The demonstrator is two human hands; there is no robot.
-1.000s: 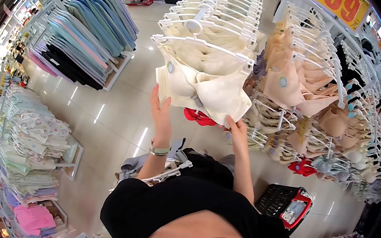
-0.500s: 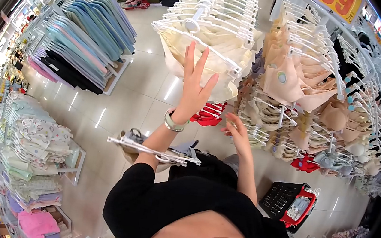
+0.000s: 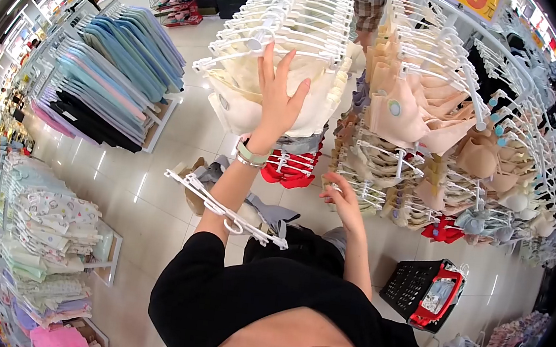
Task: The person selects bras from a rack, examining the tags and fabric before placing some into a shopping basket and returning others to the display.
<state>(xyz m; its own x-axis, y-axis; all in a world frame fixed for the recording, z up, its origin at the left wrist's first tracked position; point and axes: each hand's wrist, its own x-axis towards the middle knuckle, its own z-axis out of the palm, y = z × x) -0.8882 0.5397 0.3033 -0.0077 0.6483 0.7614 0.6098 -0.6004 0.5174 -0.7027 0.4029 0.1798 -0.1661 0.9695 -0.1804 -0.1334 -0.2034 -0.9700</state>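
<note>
My left hand (image 3: 279, 96) reaches up with fingers spread, its fingertips at the front white hanger of a row of cream bras (image 3: 241, 105). Nothing is gripped in it. Over my left forearm lie several white hangers (image 3: 211, 200) with grey and beige garments (image 3: 267, 213) hanging from them. Lower and to the right, my right hand (image 3: 343, 199) is loosely bent with its fingers apart, holding nothing. It is nearest to the lower row of bras on the right rack. Red bras (image 3: 288, 169) hang below the cream ones, between my hands.
Beige-pink bras (image 3: 406, 112) fill the rack to the right. A black basket with red handles (image 3: 424, 294) stands on the floor at lower right. Racks of blue and black clothes (image 3: 120, 62) and patterned garments (image 3: 50, 217) line the left. Another person's legs (image 3: 367, 17) show behind the racks.
My left hand has moved slightly left, up against the front cream bras and their hanger. The hangers on my forearm have tilted, and another person's legs have come into view.
</note>
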